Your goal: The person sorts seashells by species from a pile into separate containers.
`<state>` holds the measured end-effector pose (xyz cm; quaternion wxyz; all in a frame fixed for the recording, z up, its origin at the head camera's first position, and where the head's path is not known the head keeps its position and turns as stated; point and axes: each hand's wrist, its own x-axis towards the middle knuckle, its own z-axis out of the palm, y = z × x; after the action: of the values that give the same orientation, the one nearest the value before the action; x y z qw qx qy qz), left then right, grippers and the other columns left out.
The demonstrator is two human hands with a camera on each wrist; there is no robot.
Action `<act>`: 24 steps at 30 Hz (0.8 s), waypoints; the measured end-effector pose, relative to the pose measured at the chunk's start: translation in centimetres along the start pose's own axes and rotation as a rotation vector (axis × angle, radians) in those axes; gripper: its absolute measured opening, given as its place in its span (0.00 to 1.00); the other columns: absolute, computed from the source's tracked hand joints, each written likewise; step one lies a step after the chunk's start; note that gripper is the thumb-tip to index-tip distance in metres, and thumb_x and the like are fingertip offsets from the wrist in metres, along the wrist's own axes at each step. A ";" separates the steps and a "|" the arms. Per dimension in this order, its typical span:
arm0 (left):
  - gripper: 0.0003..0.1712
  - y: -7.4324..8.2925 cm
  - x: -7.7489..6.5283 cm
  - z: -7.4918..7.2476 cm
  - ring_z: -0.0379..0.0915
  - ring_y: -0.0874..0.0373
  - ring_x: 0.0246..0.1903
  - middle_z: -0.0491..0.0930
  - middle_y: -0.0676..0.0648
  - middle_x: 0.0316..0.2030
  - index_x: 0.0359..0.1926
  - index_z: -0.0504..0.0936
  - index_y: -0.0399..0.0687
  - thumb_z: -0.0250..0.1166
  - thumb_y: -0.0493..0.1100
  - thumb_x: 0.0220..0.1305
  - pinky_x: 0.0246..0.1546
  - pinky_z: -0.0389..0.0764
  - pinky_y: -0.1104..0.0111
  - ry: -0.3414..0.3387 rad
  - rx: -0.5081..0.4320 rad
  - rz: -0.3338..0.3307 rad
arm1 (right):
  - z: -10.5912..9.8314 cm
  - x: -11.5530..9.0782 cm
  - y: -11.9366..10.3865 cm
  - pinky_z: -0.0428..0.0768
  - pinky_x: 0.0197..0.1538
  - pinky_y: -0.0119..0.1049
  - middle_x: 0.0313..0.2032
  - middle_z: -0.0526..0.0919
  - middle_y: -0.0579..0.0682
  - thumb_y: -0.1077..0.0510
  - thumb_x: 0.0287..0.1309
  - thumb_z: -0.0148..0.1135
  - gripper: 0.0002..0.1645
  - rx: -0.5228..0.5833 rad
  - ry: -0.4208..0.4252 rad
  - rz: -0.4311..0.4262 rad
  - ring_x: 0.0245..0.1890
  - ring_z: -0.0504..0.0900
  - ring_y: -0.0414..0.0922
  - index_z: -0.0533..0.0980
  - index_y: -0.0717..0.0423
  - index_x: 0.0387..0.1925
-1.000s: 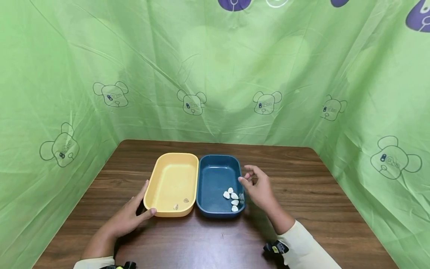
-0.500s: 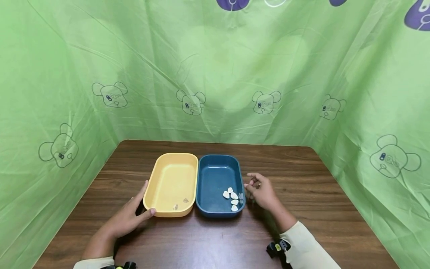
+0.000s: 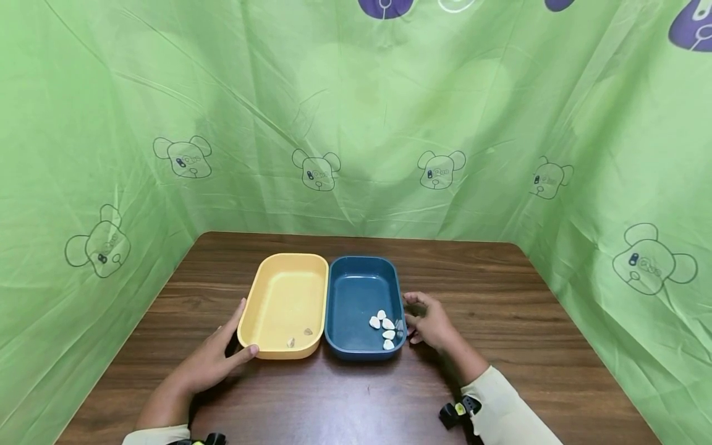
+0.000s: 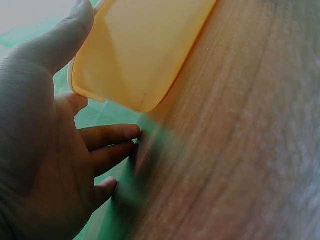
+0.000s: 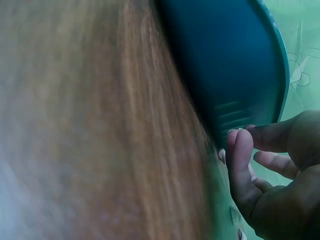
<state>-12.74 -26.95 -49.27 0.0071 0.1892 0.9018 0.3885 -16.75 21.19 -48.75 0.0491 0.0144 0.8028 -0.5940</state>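
In the head view my left hand [image 3: 211,361] rests at the near left corner of a yellow tray [image 3: 286,300]; its thumb lies on the front wall and a finger along the side. The left wrist view shows the other fingers spread apart below the tray. Two small brownish shell-like pieces [image 3: 291,342] lie in the tray's near end. My right hand [image 3: 431,324] is beside the right wall of a blue tray [image 3: 356,293], fingers loosely bent, fingertips right at the wall. Several white shell-like pieces [image 3: 388,335] lie in the blue tray's near right part.
Both trays stand side by side on a dark wooden table [image 3: 489,284]. A green cloth [image 3: 361,111] printed with bear heads hangs behind and at both sides. Each wrist carries a strapped black device, the right one [image 3: 459,410] near the cream sleeve [image 3: 508,408].
My right hand has come down from over the blue tray's right rim to beside its outer wall, and slightly nearer me. My left hand, the trays and the pieces stay in place.
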 end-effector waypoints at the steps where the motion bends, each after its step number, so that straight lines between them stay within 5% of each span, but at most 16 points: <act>1: 0.62 0.0 0.0 0.0 0.53 0.21 0.81 0.52 0.27 0.85 0.91 0.36 0.57 0.72 0.53 0.75 0.72 0.61 0.26 -0.001 -0.001 0.001 | 0.0 0.0 0.1 0.83 0.21 0.36 0.68 0.75 0.71 0.76 0.70 0.61 0.29 0.010 -0.010 0.006 0.23 0.82 0.47 0.73 0.65 0.71; 12: 0.61 -0.1 -0.2 0.0 0.52 0.24 0.82 0.50 0.30 0.86 0.91 0.37 0.59 0.71 0.54 0.75 0.82 0.55 0.56 0.001 0.000 -0.006 | 0.1 0.6 1.4 0.79 0.20 0.32 0.64 0.75 0.68 0.77 0.68 0.61 0.36 0.030 -0.038 -0.015 0.22 0.81 0.45 0.72 0.62 0.76; 20: 0.62 -0.1 0.1 0.1 0.51 0.22 0.82 0.49 0.28 0.86 0.91 0.36 0.57 0.71 0.54 0.75 0.74 0.59 0.27 -0.008 -0.003 -0.009 | 0.3 0.9 2.3 0.75 0.15 0.30 0.59 0.74 0.69 0.77 0.67 0.63 0.31 -0.096 0.035 -0.108 0.16 0.78 0.40 0.78 0.66 0.70; 24: 0.63 -0.1 0.0 0.0 0.50 0.20 0.81 0.49 0.27 0.86 0.91 0.36 0.56 0.72 0.53 0.74 0.71 0.59 0.23 -0.006 -0.010 -0.007 | 0.7 1.0 2.2 0.73 0.14 0.29 0.58 0.73 0.69 0.78 0.67 0.63 0.28 -0.095 0.051 -0.113 0.14 0.76 0.39 0.79 0.68 0.67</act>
<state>-12.77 -27.03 -49.31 0.0121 0.1872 0.9005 0.3923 -17.50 21.17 -51.12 -0.0046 -0.0182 0.8307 -0.5564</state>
